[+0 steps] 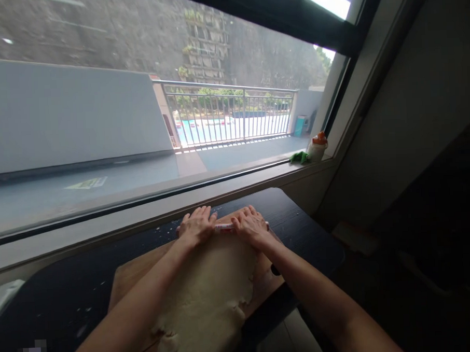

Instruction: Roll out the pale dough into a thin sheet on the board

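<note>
Both hands, left hand [197, 225] and right hand [251, 226], press flat-palmed on the rolling pin [225, 227], lying nine-to-three across the dough's [209, 296] twelve-o'clock end.

Board [126, 279] lying on bench [308, 240], dough sheet [209, 296] lying on board. Rolling pin [224, 227] sitting across dough's far end, left hand [196, 225] and right hand [251, 227] resting on it. Figurine [316, 146] standing on windowsill [239, 183] behind bench's far right corner.

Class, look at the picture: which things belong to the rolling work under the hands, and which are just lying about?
In use: left hand, right hand, rolling pin, dough, wooden board, table.
Lying about: small figure and green cloth on the windowsill.
</note>
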### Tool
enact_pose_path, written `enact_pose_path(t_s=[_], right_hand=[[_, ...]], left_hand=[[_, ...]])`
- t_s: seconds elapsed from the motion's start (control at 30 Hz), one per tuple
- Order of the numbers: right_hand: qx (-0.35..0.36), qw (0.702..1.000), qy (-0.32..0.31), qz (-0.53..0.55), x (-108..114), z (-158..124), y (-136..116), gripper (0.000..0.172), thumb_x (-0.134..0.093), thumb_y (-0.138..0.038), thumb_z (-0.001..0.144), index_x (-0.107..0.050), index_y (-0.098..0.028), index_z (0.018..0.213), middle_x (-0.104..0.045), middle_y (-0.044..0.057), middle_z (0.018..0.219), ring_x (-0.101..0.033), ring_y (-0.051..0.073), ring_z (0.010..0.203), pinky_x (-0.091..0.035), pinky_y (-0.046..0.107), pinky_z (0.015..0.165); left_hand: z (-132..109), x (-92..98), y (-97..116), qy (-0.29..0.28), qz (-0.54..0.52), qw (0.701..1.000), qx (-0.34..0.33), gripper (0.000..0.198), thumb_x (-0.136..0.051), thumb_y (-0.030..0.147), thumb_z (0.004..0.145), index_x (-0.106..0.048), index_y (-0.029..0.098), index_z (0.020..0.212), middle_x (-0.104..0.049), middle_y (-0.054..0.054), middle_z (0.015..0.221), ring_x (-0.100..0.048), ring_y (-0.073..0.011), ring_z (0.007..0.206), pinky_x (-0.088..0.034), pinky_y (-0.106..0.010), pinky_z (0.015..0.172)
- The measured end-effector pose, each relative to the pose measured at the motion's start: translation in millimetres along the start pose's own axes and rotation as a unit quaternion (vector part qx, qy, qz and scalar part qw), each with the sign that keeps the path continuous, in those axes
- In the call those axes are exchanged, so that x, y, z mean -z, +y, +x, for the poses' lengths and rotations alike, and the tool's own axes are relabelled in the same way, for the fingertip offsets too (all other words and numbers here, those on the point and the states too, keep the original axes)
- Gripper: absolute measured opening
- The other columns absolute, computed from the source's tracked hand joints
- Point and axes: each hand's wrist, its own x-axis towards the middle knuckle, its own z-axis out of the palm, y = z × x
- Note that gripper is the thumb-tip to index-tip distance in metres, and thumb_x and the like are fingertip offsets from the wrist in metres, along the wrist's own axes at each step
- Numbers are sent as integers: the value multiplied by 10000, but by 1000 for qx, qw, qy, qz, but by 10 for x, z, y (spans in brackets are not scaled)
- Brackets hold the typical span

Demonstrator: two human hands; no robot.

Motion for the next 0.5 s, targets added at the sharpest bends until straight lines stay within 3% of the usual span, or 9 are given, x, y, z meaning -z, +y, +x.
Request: enact_pose_path(t_s=[0.17, 0.27, 0.4, 0.5], right_hand=[[87, 996, 12, 23, 121, -867, -89, 425, -329, -411, 907, -436, -183, 1248, -459, 68, 1313, -324, 191, 1261, -241, 362, 1047], [136, 990, 20, 24, 154, -1153, -117, 431, -302, -342, 921, -379, -153, 1300, -396, 85, 1368, -287, 186, 1283, -233, 346, 1055], [71, 997, 18, 7, 111, -906, -72, 390, -348, -363, 901, -438, -176, 1232, -495, 85, 1259, -389, 202, 1196, -285, 371, 1013], [11, 1000, 9, -11, 87, -691, -25, 398, -353, -396, 896, -441, -187, 1222, -513, 93, 1226, -386, 209, 1198, -280, 396, 1012]], left_hand=[[-623, -110, -305, -19, -11, 988, -150, 490, -213, 446, 900, -533, 252, 1216, -494, -8, 1314, -364, -176, 1266, -233, -366, 1057], [-807, -197, -423, -6, 4, 987, -162, 525, -244, 466, 879, -512, 210, 1251, -453, -31, 1347, -322, -182, 1292, -194, -355, 1081], [-414, -188, -195, -21, 32, 995, -90, 571, -214, 457, 881, -451, 147, 1298, -394, -82, 1386, -279, -230, 1312, -199, -446, 1058], [-79, -134, 43, -54, 32, 996, -56, 572, -192, 425, 892, -417, 111, 1314, -374, -110, 1396, -279, -232, 1312, -246, -430, 1032]])
